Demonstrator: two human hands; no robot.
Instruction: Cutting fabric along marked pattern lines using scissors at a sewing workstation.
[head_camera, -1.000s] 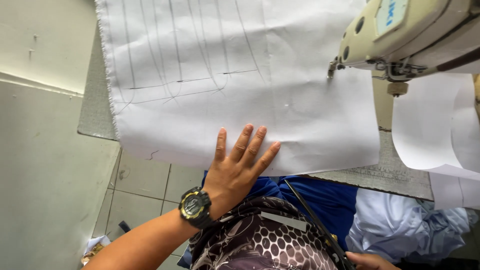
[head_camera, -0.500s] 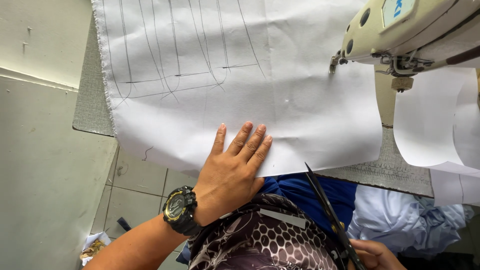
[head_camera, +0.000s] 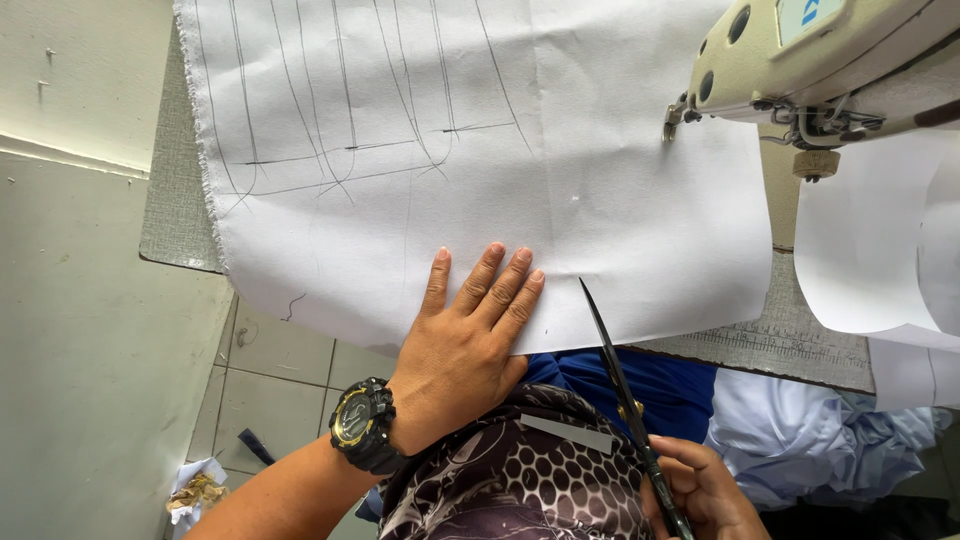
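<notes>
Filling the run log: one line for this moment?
left hand flat on cloth | right hand holds scissors, tip at cloth edge | sewing machine right

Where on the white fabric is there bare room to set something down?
The fabric is bare between the pencil lines and the sewing machine, above the left hand. It is crowded at the near edge, where the left hand presses flat and the scissors in the right hand point in.
</notes>
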